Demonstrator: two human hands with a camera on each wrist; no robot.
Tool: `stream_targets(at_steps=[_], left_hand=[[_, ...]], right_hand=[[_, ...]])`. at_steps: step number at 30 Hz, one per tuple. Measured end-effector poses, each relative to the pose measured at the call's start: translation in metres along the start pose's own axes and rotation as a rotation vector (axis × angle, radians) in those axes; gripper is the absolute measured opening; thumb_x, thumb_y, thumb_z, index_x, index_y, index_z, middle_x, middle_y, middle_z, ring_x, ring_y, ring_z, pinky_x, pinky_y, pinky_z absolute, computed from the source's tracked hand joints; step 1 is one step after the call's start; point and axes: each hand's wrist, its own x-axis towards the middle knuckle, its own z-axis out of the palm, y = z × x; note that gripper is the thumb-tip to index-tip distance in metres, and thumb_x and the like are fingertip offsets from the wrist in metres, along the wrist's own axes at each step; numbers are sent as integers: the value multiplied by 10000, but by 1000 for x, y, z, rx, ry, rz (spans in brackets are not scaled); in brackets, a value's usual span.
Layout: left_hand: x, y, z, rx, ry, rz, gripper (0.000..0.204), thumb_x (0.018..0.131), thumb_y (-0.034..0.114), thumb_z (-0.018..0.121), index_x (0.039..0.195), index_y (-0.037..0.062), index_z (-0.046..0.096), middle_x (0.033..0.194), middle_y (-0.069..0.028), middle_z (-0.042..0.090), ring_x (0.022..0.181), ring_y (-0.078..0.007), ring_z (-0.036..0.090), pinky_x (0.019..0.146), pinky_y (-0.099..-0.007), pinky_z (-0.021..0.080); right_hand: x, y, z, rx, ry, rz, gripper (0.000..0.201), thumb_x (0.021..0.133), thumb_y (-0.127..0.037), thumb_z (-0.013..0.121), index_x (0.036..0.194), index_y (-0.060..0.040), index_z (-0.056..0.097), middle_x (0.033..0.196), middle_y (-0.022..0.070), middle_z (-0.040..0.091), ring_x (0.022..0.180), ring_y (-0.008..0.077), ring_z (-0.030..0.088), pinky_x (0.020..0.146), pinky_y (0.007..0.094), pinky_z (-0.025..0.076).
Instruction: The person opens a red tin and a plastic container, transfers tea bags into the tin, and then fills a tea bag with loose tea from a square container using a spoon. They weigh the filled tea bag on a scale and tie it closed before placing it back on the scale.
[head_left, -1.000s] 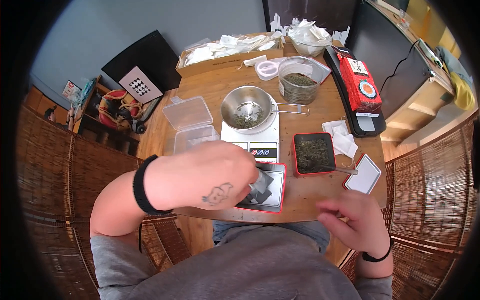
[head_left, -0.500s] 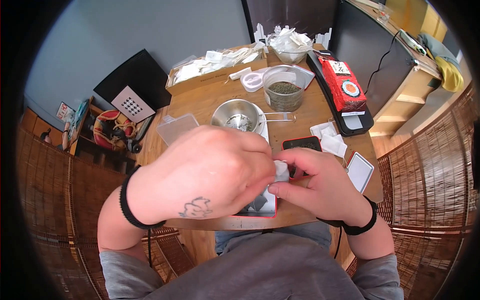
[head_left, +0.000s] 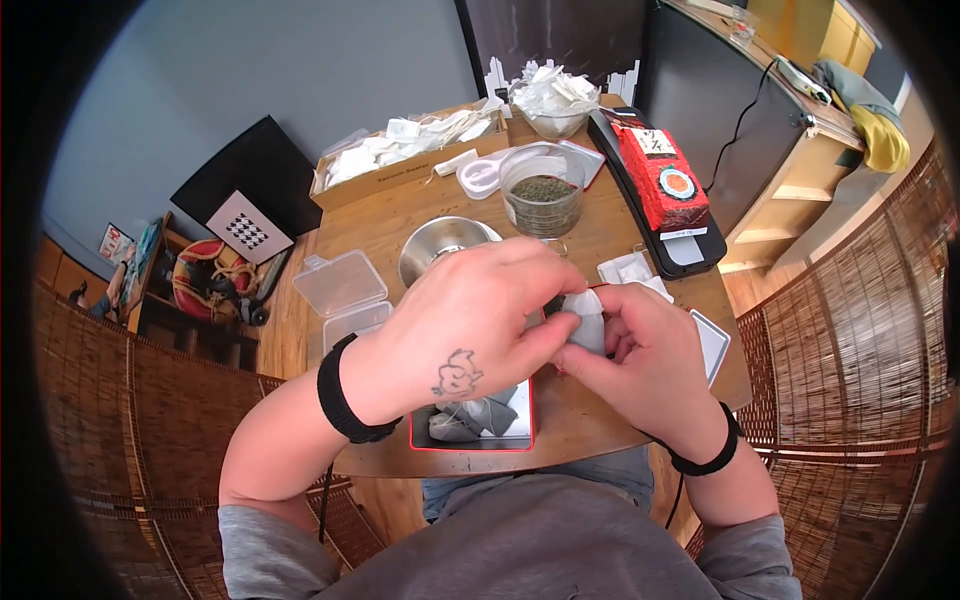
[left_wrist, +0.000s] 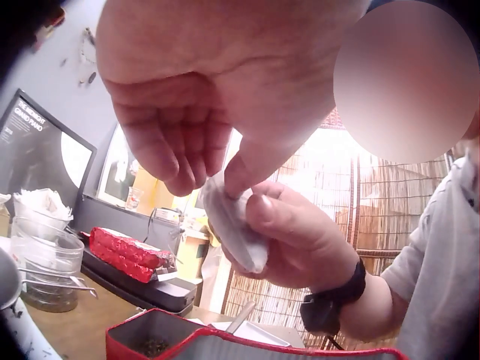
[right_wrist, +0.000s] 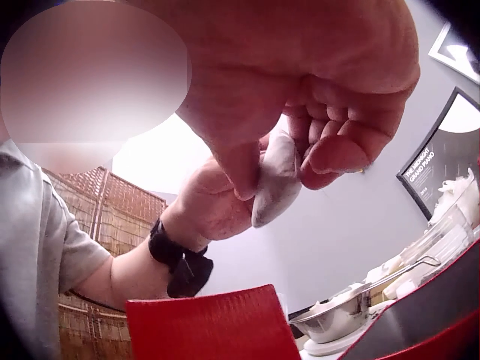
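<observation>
Both hands pinch a small filled white mesh bag (head_left: 588, 325) above the table's front part. The left hand (head_left: 465, 325) grips its left side between thumb and fingers; the right hand (head_left: 645, 355) holds it from the other side. In the left wrist view the bag (left_wrist: 232, 221) hangs between the fingertips, and in the right wrist view the bag (right_wrist: 277, 180) looks plump and greyish. Below the left forearm, a red-rimmed tin (head_left: 533, 432) contains several grey filled bags (head_left: 470, 417). Another red tin (left_wrist: 124, 341) with dark leaves stands under the hands, mostly hidden in the head view.
A steel pan (head_left: 425, 245) and a tub of dried leaves (head_left: 543, 200) stand behind the hands. Farther back are a box of white bags (head_left: 400, 165) and a bowl (head_left: 555, 120). At right, a red packet (head_left: 665, 180) lies on a black device (head_left: 695, 255); a tin lid (head_left: 712, 345) lies nearer.
The right hand has come in from the right and taken hold of the bag. The left hand has moved from over the front tin up and right with it. The head view has shifted.
</observation>
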Motion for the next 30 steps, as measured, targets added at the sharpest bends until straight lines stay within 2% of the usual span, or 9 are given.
stream_targets(at_steps=[5, 7, 11, 16, 19, 22, 26, 28, 30], left_hand=[[-2, -1, -1, 2, 40, 22, 153, 883, 56, 761, 1035, 35, 761, 886, -111, 723, 763, -274, 726, 655, -364, 571], [-2, 0, 0, -8, 44, 16, 146, 883, 48, 755, 1027, 35, 766, 877, -110, 727, 755, -275, 727, 650, -363, 571], [-1, -2, 5, -10, 48, 24, 129, 884, 44, 752, 1012, 39, 771, 875, -113, 730, 748, -277, 726, 653, -365, 573], [2, 0, 11, -4, 83, 25, 98, 873, 45, 757, 970, 32, 759, 851, -116, 716, 739, -294, 715, 646, -373, 568], [1, 1, 13, 69, 112, 75, 101, 819, 47, 765, 913, 35, 731, 823, -106, 690, 727, -300, 693, 628, -383, 551], [2, 6, 15, 303, 137, 199, 144, 744, 52, 771, 870, 55, 702, 828, -85, 669, 716, -284, 669, 620, -378, 533], [-1, 11, 15, 476, 147, 265, 196, 697, 67, 789, 867, 79, 693, 871, -55, 667, 731, -246, 665, 637, -363, 527], [-2, 9, 14, 459, 178, 296, 211, 694, 68, 799, 880, 79, 698, 884, -47, 670, 740, -238, 668, 645, -357, 528], [-4, 9, 13, 451, 178, 294, 242, 693, 66, 811, 917, 76, 720, 897, -38, 680, 759, -230, 677, 653, -351, 530]], right_hand=[[-1, 7, -9, 180, -93, -52, 400, 854, -206, 884, 1179, -33, 728, 875, 75, 689, 685, 160, 667, 609, 323, 541], [0, 16, -9, 194, -37, -181, 349, 904, -166, 842, 1209, -32, 736, 884, 77, 717, 704, 154, 691, 615, 326, 550], [1, 7, -10, 172, 114, -127, 254, 928, -127, 799, 1157, -29, 750, 883, 81, 732, 713, 200, 714, 632, 338, 558], [7, 8, -12, -270, 213, -399, 121, 850, -99, 808, 941, -74, 732, 823, 60, 697, 702, 266, 690, 620, 369, 539], [8, 7, -13, -511, 284, -568, 154, 786, -100, 824, 862, -108, 690, 777, 41, 658, 687, 242, 659, 586, 373, 510], [2, -3, -18, -670, 251, -600, 168, 753, -87, 816, 831, -126, 672, 743, 30, 620, 680, 227, 633, 570, 372, 491], [-1, -3, -25, -619, 209, -604, 150, 768, -84, 815, 855, -111, 695, 770, 46, 656, 678, 242, 648, 580, 367, 502], [2, -8, -35, -296, 162, -491, 146, 791, -58, 802, 916, -71, 727, 801, 75, 690, 680, 260, 669, 613, 362, 531], [5, -6, -40, -210, 150, -442, 160, 802, -43, 793, 951, -54, 736, 812, 90, 700, 681, 270, 677, 633, 362, 544]])
